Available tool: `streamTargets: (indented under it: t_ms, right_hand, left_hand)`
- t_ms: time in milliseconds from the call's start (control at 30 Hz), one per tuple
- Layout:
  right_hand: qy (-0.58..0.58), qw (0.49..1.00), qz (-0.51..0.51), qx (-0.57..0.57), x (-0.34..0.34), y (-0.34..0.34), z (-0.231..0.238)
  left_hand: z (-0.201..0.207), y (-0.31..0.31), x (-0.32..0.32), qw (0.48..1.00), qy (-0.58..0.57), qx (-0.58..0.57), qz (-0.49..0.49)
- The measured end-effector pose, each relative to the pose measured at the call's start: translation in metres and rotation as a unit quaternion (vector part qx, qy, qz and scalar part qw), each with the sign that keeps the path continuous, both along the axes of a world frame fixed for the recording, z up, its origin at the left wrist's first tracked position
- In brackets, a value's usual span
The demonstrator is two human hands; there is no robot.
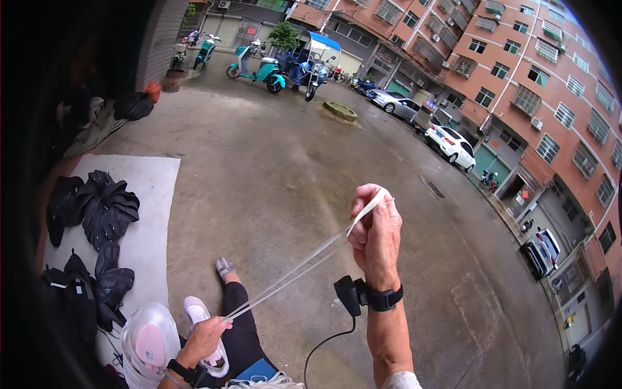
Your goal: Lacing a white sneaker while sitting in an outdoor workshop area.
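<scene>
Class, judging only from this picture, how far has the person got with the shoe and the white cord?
Done: black pieces lie finished-looking on the white sheet. In hand: the right hand pulls a white cord taut, raised; the left hand pinches its lower end at the white shoe. Left: the cord is still loose of any knot; a cord pile lies below.

Counted: two white cars (451,146) far right, one silver car (392,100), two teal scooters (256,66) far off, two black leaf-shaped piles (107,207) left.
</scene>
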State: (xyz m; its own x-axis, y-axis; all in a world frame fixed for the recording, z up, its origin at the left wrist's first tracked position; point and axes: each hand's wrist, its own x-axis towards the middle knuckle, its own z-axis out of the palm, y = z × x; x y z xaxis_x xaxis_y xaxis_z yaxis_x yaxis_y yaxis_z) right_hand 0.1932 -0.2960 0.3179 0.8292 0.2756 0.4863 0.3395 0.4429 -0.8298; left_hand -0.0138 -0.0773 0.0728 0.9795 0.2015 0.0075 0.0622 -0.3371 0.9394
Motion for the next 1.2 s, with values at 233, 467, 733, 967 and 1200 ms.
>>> streamTargets:
  t_ms: [233,467,733,967,1200]
  right_hand:
    - [-0.014,0.997,-0.004,-0.070,0.003,-0.009,-0.008]
    - [0.052,0.996,-0.072,-0.015,0.026,-0.021,-0.025]
    - [0.082,0.952,0.031,-0.294,-0.005,-0.035,-0.149]
    - [-0.180,0.815,0.087,-0.544,-0.088,0.072,-0.273]
    - [-0.203,0.833,0.064,-0.511,-0.107,0.126,-0.308]
  left_hand:
    - [0.031,0.013,-0.019,0.998,-0.001,-0.033,0.051]
    - [0.074,0.036,-0.067,0.971,-0.069,-0.191,0.124]
    - [0.132,0.065,-0.187,0.818,-0.346,-0.322,0.328]
    - [0.105,0.048,-0.184,0.857,-0.210,-0.226,0.412]
    - [0.067,0.034,-0.105,0.972,0.085,-0.086,0.204]
